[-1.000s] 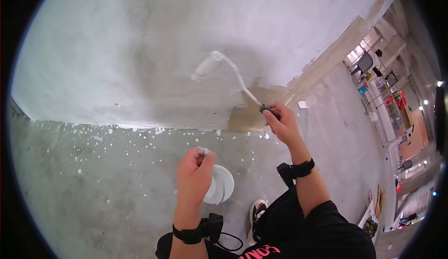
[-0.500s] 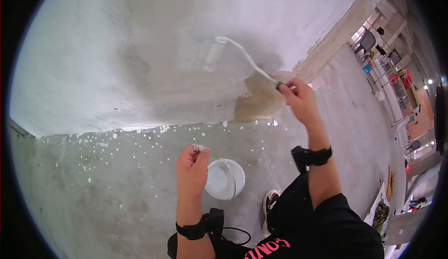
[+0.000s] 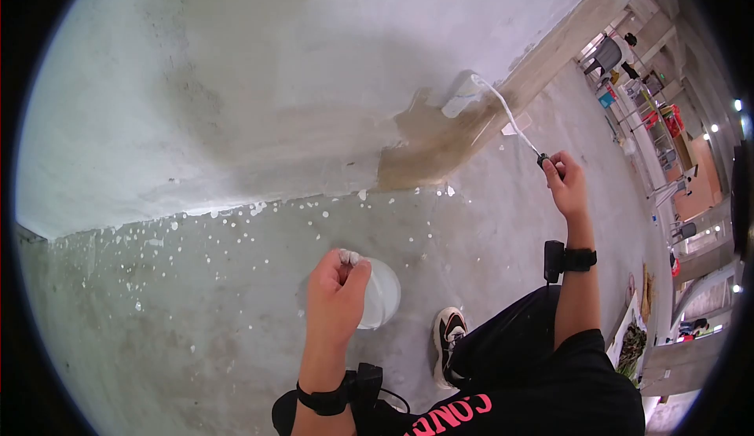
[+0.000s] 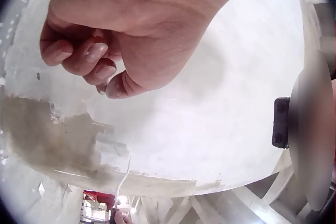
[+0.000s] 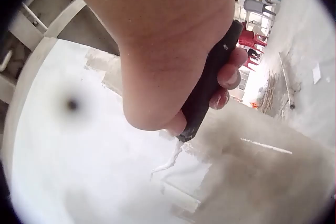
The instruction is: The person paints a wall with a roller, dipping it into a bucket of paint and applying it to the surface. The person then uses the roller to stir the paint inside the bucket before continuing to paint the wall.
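Note:
My right hand (image 3: 567, 183) grips the black handle (image 5: 205, 90) of a small paint roller. Its thin bent frame (image 3: 510, 114), coated white, reaches up to the white roller sleeve (image 3: 462, 100), which lies against the wall over the bare brown patch. White paint (image 3: 487, 12) covers much of the wall (image 3: 259, 122). My left hand (image 3: 334, 287) is raised with curled fingers, the thumb tip (image 4: 118, 87) against them and white smears on the fingertips. Nothing shows between those fingers. Just beyond it, partly hidden, is a white bucket (image 3: 382, 294).
White paint drops (image 3: 236, 236) speckle the concrete floor (image 3: 236, 357) along the wall's foot. A shoe (image 3: 448, 342) stands right of the bucket. A pale flat piece (image 3: 516, 126) lies near the wall's corner. Farther right are a grey chair (image 3: 605, 56), a seated person and shelving.
The right hand has moved right with the roller, whose sleeve has gone from the middle of the wall to the brown patch near the corner. The left hand keeps much the same pose.

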`<state>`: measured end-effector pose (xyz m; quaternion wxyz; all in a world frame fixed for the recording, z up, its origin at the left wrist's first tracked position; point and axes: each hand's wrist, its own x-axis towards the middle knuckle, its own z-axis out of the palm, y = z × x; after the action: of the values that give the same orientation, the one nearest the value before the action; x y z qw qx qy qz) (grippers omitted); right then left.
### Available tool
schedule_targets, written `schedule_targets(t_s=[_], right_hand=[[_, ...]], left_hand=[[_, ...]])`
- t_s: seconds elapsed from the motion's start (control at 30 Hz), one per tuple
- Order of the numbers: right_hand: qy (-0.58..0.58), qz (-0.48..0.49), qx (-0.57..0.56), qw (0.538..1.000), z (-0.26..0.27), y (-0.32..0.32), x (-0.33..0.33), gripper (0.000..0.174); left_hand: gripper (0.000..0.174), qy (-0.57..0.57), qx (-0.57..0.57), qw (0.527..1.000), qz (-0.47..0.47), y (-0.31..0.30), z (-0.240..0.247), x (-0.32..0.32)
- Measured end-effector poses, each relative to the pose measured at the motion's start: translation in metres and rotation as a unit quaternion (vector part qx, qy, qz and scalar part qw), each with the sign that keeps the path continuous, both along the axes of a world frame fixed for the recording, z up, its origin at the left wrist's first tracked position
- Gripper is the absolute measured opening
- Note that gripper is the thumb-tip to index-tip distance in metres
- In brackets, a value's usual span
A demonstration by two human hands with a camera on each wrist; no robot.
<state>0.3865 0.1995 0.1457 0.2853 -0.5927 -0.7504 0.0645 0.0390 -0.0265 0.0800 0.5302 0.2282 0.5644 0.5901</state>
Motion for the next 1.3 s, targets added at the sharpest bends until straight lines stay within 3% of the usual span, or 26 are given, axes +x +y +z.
schedule_targets(t_s=[0.13,0.37,0.5,0.57,0.73,0.77,0.9,1.17,1.3], right_hand=[[0.003,0.059,0.028,0.998,-0.009,-0.005,-0.036,0.022],[0.037,0.196,-0.008,0.980,-0.036,-0.013,-0.168,0.027],[0.033,0.231,-0.019,0.972,-0.049,-0.027,-0.229,0.030],[0.005,0.189,-0.015,0.982,-0.049,-0.033,-0.246,0.031],[-0.023,0.145,0.020,0.989,-0.048,-0.031,-0.226,0.031],[-0.039,0.147,0.058,0.987,-0.048,-0.026,-0.213,0.031],[-0.117,0.065,0.038,0.990,-0.034,-0.014,-0.145,0.030],[-0.158,-0.058,0.056,0.984,-0.011,-0.006,-0.025,0.031],[-0.145,-0.046,0.031,0.988,0.000,-0.013,-0.017,0.031]], left_hand=[[0.007,-0.008,0.002,1.000,0.018,-0.009,0.009,-0.002],[0.007,0.025,0.017,0.998,0.047,-0.009,0.002,-0.006],[0.009,0.058,-0.001,0.997,0.046,-0.005,0.002,-0.008],[0.010,0.060,-0.014,0.997,0.043,-0.002,-0.001,-0.009],[0.010,0.045,-0.014,0.998,0.042,0.003,-0.012,-0.009],[0.010,0.045,-0.016,0.998,0.038,0.003,-0.011,-0.008],[0.010,0.036,-0.014,0.999,0.026,0.003,-0.007,-0.006],[0.008,0.020,0.002,1.000,0.014,0.008,-0.001,0.009],[0.010,0.039,-0.016,0.999,-0.019,0.002,-0.002,0.015]])
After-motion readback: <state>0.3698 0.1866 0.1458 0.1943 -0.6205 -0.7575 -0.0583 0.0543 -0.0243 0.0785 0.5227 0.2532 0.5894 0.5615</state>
